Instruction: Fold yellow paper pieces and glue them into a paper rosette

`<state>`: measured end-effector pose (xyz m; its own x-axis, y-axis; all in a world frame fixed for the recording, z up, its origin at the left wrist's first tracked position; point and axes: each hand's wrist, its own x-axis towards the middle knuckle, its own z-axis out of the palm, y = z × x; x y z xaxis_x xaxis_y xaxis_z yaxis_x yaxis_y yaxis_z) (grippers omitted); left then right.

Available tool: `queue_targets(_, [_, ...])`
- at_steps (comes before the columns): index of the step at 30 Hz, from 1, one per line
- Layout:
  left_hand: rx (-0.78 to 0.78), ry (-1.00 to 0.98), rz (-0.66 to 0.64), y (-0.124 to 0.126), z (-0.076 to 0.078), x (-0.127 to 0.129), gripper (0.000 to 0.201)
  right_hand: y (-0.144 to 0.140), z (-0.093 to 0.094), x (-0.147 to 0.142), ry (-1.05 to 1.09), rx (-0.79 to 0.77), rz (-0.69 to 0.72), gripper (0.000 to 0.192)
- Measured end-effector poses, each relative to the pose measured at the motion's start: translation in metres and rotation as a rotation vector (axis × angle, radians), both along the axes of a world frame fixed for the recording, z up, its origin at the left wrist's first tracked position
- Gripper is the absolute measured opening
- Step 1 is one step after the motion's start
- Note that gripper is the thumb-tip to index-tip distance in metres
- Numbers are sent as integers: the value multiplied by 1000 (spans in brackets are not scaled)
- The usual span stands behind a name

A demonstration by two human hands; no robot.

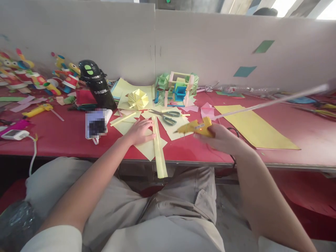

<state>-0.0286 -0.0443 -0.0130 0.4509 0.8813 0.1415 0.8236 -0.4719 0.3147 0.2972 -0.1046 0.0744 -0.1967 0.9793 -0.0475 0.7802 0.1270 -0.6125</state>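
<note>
My right hand (pixel 222 138) grips a yellow hot glue gun (pixel 203 126) above the table, its nozzle pointing left. A long whitish glue stick (pixel 262 104) sticks out of the gun's back toward the upper right. My left hand (pixel 141 132) lies palm down with fingers stretched out and thumb apart. Its fingertips touch the left edge of a long folded pale yellow paper strip (pixel 158 150). The strip's near end hangs past the table edge. Under the hand and strip are pale yellow paper sheets (pixel 147 149). Scissors (pixel 169 117) lie just beyond, partly spread.
A yellow folded paper fan wheel (pixel 138 99) and a colourful paper model (pixel 181 89) stand behind. At left are a black bottle (pixel 98 85), a device with a blurred screen (pixel 96 124), another yellow glue gun (pixel 36 110) and paper-cup toys (pixel 67 75). Yellow sheets (pixel 259 127) lie right.
</note>
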Motion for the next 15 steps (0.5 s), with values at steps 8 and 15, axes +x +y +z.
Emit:
queue_targets(8, [5, -12, 2, -2, 0, 0, 57, 93, -50, -6, 70, 290, -382, 26])
queue_targets(15, [19, -19, -1, -1, -1, -1, 55, 123, -76, -3, -112, 250, -589, 41])
